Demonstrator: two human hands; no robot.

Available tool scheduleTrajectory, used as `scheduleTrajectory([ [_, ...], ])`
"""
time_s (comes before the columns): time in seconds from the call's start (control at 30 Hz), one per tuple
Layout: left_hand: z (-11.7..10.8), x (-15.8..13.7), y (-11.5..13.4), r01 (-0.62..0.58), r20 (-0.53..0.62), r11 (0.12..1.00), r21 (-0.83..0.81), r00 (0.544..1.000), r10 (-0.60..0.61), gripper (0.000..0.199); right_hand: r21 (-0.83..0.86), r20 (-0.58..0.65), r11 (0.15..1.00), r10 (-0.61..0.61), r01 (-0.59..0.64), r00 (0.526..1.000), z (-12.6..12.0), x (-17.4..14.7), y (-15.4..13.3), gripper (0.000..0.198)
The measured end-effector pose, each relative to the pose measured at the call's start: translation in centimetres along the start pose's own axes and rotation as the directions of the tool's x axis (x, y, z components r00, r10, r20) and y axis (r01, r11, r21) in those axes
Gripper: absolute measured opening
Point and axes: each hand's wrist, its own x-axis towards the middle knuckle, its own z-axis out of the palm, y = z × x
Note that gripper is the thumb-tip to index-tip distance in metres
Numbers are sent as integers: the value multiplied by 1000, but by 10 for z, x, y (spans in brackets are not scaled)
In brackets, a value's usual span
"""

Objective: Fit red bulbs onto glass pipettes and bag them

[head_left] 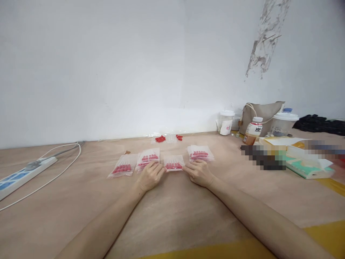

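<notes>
Between my hands is a small clear plastic bag (174,160) with a row of red, thin-tailed pieces inside. My left hand (152,176) is closed, its fingertips pinching the bag's near left corner. Fingers of my right hand (199,172) are bent together at its near right corner. Just beyond my left hand lie more bags of red pieces, a left bag (123,166) and an overlapping stack (148,157). Another stack of filled bags (201,153) rests beyond my right hand. The exact kind of the red pieces is too small to make out.
Loose red pieces (160,139) lie on clear plastic near the wall. A white power strip (29,175) and its cable are at the left. A bottle (253,131), a lidded cup (225,123), a grey bag (262,117) and a green-and-white packet (307,165) stand at the right.
</notes>
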Motion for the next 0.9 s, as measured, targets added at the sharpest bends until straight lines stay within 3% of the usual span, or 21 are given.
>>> scheduleTrajectory([
  [0.27,0,-1,4,75,96,997,-18,993,-73,28,-44,28,999,11,-9,1000,1,-6,4,22],
  [0.37,-7,-1,2,172,110,983,-66,980,-164,27,-49,34,998,46,-44,998,0,-12,12,20],
  [0.5,-14,-9,-20,440,107,895,-71,896,-432,20,-68,64,995,83,-79,994,-2,-16,20,17],
  [0.57,-14,-17,-34,508,156,857,-88,857,-492,26,-90,77,992,93,-86,993,0,-14,20,17],
  [0.77,-2,-37,-54,533,425,821,-204,804,-416,36,-149,99,980,149,-133,984,9,-11,17,19],
  [0.9,3,-36,-51,536,386,824,-185,811,-441,37,-183,149,967,208,-179,967,6,-10,17,16],
])
